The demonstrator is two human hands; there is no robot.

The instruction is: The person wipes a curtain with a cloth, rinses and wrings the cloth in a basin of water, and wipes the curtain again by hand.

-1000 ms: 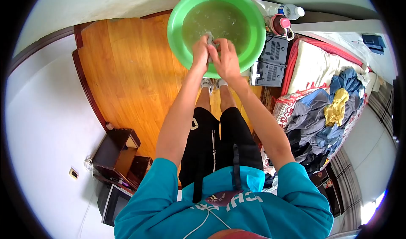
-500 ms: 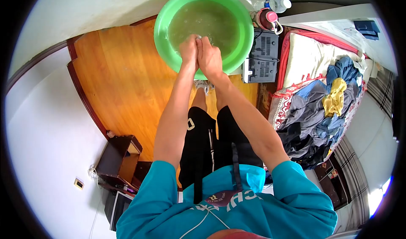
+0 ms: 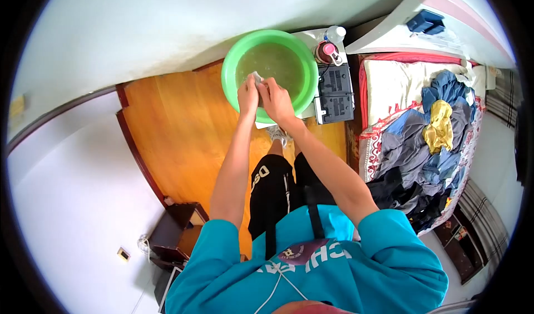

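Cloudy water fills part of a round green basin (image 3: 229,91). Over the near side of its rim, my left hand (image 3: 248,98) and my right hand (image 3: 276,101) are close together. Between them a small wet grey-white cloth (image 3: 256,77) is squeezed, its end showing above the fingers. Both hands have their fingers closed round it, and most of the cloth is hidden.
Right of the basin are a black device (image 3: 335,94), a clear bottle (image 3: 335,34) and a pink-capped bottle (image 3: 327,53). A bed (image 3: 384,86) with heaped clothes (image 3: 411,141) is further right. A dark cabinet (image 3: 172,233) stands lower left.
The view has shifted and tilted, so the basin appears lower and smaller. The hands have come together round the cloth since the oldest frame, and its end shows again now.
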